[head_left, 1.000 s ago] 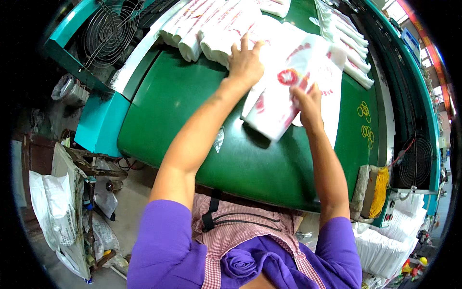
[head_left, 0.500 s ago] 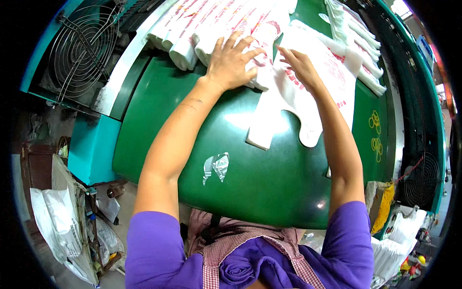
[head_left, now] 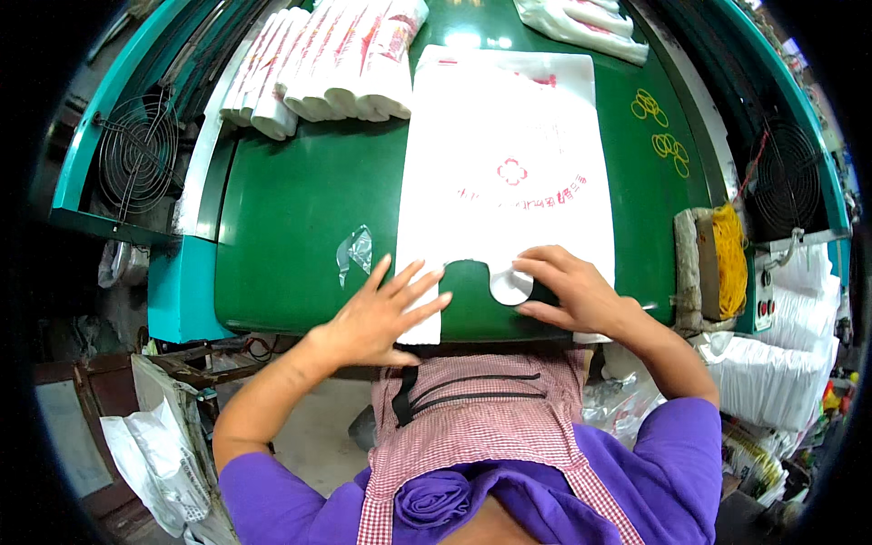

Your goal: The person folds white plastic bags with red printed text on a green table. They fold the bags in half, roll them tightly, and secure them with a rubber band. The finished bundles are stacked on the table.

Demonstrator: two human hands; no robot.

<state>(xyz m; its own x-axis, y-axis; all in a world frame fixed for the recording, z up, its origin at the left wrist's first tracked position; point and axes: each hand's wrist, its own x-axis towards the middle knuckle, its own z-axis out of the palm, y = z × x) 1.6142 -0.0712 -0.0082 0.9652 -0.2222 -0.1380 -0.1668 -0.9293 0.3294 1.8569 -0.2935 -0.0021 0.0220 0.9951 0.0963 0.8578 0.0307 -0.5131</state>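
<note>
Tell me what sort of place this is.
Probably a bag workshop: a flat printed white bag lies on a green worktop near white bundles, flanked by round wire grilles.

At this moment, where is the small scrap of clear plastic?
In the head view, the clear plastic scrap lies on the green surface, left of the flat white bag, just beyond the left hand.

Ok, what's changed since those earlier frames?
The left hand and right hand let go of the folded bags and came nearer the person, to the flat white bag, which shifted toward the near edge of the green table. The yellow bands stayed put.
</note>
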